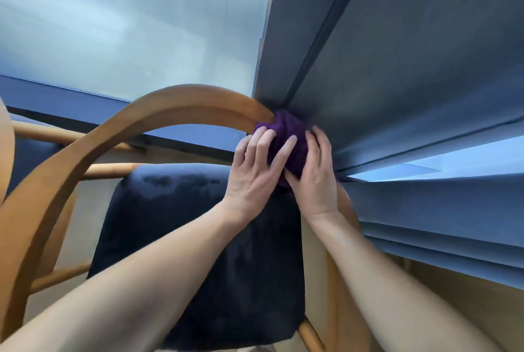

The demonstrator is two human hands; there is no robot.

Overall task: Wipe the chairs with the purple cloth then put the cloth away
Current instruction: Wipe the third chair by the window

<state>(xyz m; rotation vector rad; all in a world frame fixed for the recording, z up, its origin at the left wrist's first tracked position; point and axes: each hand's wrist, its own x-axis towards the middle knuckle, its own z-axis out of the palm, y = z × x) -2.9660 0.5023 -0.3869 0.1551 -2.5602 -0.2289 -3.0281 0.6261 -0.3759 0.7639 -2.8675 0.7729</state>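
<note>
A wooden chair with a curved back rail [158,107] and a dark navy seat cushion [198,238] fills the lower middle. The purple cloth [286,127] is bunched on the right end of the rail, where the rail meets a grey-blue panel. My left hand [255,170] presses on the cloth from the left with its fingers spread over it. My right hand [317,175] cups the cloth from the right. Most of the cloth is hidden between my two hands.
A grey-blue panel with slats [411,82] rises right behind the chair's rail on the right. Frosted glass [127,25] spans the upper left. Part of a second wooden chair [42,136] shows at the left. The floor below is beige.
</note>
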